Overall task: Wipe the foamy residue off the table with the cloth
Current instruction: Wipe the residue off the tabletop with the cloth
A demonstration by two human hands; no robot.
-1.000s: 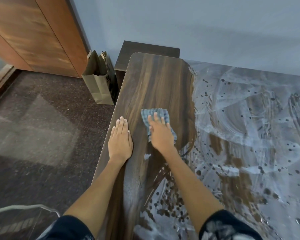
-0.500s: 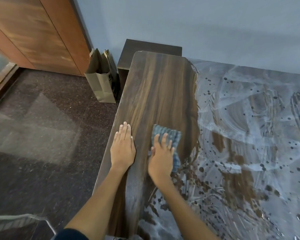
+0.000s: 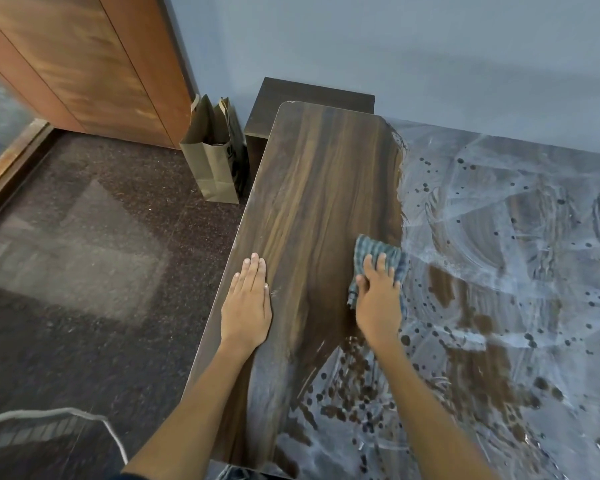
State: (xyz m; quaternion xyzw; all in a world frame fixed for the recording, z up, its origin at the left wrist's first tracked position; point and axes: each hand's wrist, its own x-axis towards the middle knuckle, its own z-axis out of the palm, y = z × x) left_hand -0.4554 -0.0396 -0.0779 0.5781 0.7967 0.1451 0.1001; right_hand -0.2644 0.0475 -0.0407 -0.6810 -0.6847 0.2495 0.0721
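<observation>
Head view, cloth (image 3: pixel 378 252): soft blue-grey rag, limp and light; it sat at the foam's left edge, best pinned under a flat palm.
Right hand (image 3: pixel 378 306): pressed down on the cloth, fingers curled over its near part.
Left hand (image 3: pixel 246 306): flat and spread, holding nothing, bracing on the table (image 3: pixel 319 188) near its left edge.
Foamy residue (image 3: pixel 506 271): wet, likely slippery; covered the right part.
Hidden: the cloth's underside, and the table's right end, cut off.

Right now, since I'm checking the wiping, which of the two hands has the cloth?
The right hand, at the border of the foamy residue, presses the blue checked cloth to the table. The left hand lies flat and bare near the table's edge.
</observation>
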